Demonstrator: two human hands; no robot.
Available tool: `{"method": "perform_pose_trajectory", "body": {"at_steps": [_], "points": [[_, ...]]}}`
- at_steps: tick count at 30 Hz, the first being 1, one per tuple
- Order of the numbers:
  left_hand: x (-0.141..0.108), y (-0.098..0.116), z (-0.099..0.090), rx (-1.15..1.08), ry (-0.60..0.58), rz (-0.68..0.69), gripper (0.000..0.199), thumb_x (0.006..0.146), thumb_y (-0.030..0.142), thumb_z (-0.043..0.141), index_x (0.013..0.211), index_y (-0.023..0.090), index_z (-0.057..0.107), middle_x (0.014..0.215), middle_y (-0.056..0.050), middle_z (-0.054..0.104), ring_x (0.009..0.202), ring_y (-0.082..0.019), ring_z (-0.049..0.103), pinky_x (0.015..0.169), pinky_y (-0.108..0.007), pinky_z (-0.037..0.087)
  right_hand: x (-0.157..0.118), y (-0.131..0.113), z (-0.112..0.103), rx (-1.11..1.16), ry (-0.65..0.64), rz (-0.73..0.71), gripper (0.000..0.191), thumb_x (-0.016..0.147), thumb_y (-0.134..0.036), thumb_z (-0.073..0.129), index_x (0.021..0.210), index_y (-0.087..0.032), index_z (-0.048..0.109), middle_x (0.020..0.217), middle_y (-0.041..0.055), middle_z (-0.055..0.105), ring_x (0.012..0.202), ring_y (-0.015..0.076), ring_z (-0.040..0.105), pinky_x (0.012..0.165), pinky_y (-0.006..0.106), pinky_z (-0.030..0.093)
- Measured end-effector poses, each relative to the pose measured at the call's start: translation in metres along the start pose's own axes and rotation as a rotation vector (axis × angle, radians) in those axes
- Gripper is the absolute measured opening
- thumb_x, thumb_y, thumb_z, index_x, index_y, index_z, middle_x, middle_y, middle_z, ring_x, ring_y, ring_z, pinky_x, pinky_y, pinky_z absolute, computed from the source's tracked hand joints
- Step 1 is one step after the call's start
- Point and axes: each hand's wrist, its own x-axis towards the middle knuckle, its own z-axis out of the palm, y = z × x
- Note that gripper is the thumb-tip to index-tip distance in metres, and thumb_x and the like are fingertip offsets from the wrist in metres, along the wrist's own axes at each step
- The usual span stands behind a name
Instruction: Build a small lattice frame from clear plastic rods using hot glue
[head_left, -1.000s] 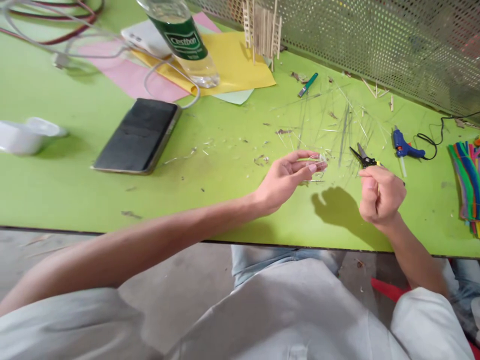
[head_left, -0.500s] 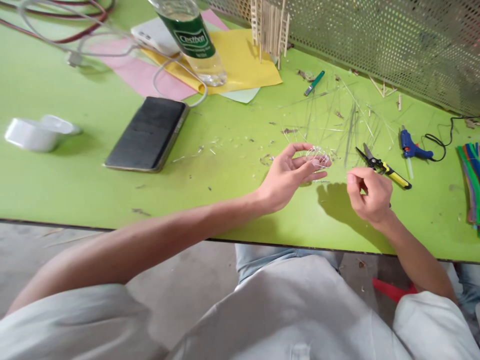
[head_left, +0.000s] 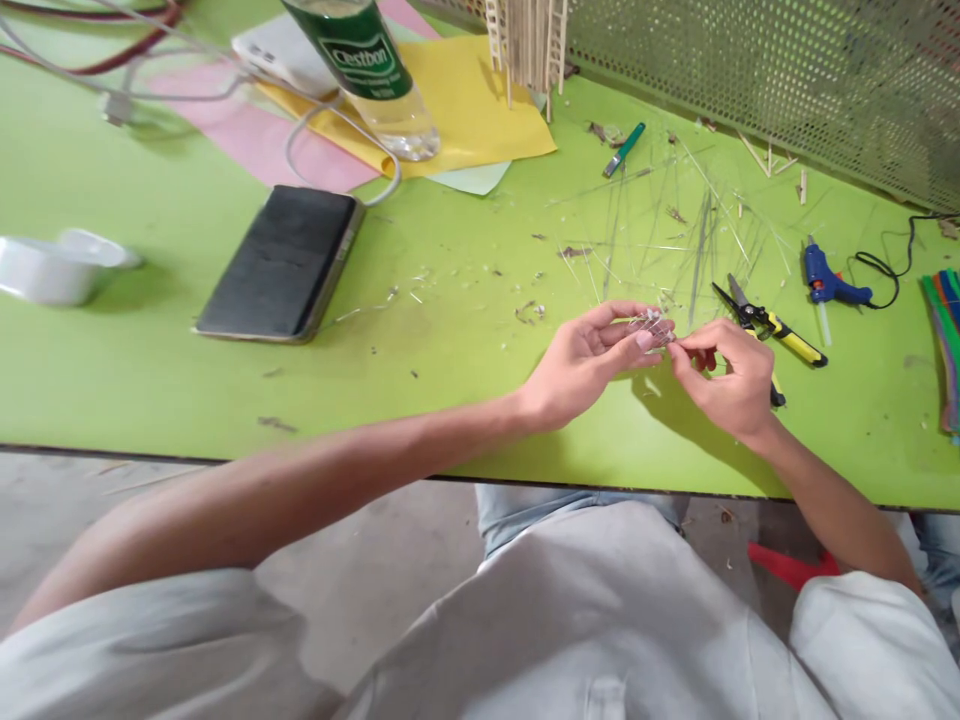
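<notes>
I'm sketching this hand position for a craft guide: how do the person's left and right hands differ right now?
The left hand is more open, its fingers long and lightly curled, while the right hand is curled into a tighter pinch. The left hand's fingertips hold the small pale bundle of thin strands from its left; the right hand's reach it from its right. Only the right hand sits over the black-and-yellow snips. Both are bare and touch the bundle.

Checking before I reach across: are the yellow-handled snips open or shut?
Open: the snips show black blades spread in a V, handles splayed apart.
</notes>
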Motion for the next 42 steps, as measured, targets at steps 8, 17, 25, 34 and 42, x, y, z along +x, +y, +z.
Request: {"method": "perform_pose_trajectory", "body": {"at_steps": [8, 17, 25, 34, 42], "points": [[0.002, 0.006, 0.004, -0.052, 0.05, 0.023, 0.06, 0.082, 0.061, 0.104, 0.109, 0.021, 0.069, 0.119, -0.011, 0.09, 0.126, -0.03, 0.087, 0.117, -0.051, 0.07, 0.001, -0.001, -0.001, 0.031, -0.033, 0.021, 0.008, 0.102, -0.021, 0.077, 0.095, -0.025, 0.075, 0.08, -0.0002, 0.074, 0.065, 0.0145, 0.061, 0.063, 0.03, 0.052], [0.007, 0.008, -0.002, -0.066, 0.137, 0.04, 0.046, 0.09, 0.048, 0.1, 0.107, 0.021, 0.067, 0.116, -0.007, 0.089, 0.12, -0.024, 0.087, 0.113, -0.044, 0.07, 0.004, 0.007, -0.007, 0.002, -0.065, 0.014, 0.01, 0.102, -0.02, 0.072, 0.093, -0.024, 0.075, 0.077, -0.0008, 0.071, 0.064, 0.0137, 0.059, 0.062, 0.03, 0.05], [0.004, 0.009, 0.0, -0.1, 0.108, 0.036, 0.036, 0.093, 0.042, 0.096, 0.107, 0.021, 0.069, 0.115, -0.008, 0.089, 0.116, -0.024, 0.088, 0.11, -0.044, 0.071, 0.003, 0.007, -0.006, 0.001, -0.059, 0.037, 0.012, 0.103, -0.023, 0.071, 0.091, -0.025, 0.075, 0.076, -0.0006, 0.072, 0.063, 0.0139, 0.061, 0.062, 0.031, 0.051], [0.005, 0.009, -0.006, 0.084, 0.165, 0.097, 0.043, 0.09, 0.055, 0.098, 0.114, 0.021, 0.083, 0.12, -0.008, 0.09, 0.122, -0.028, 0.085, 0.113, -0.045, 0.069, 0.003, 0.009, -0.005, -0.001, -0.062, 0.054, 0.013, 0.103, -0.025, 0.071, 0.091, -0.025, 0.075, 0.076, -0.0002, 0.073, 0.063, 0.0144, 0.061, 0.061, 0.031, 0.051], [0.003, 0.027, -0.007, 0.501, 0.223, 0.29, 0.035, 0.09, 0.058, 0.097, 0.102, 0.024, 0.095, 0.12, -0.009, 0.092, 0.12, -0.029, 0.084, 0.114, -0.041, 0.065, 0.004, 0.009, -0.01, -0.028, -0.062, 0.029, 0.013, 0.106, -0.027, 0.073, 0.095, -0.025, 0.079, 0.08, 0.0012, 0.079, 0.065, 0.0153, 0.065, 0.064, 0.032, 0.054]]}}
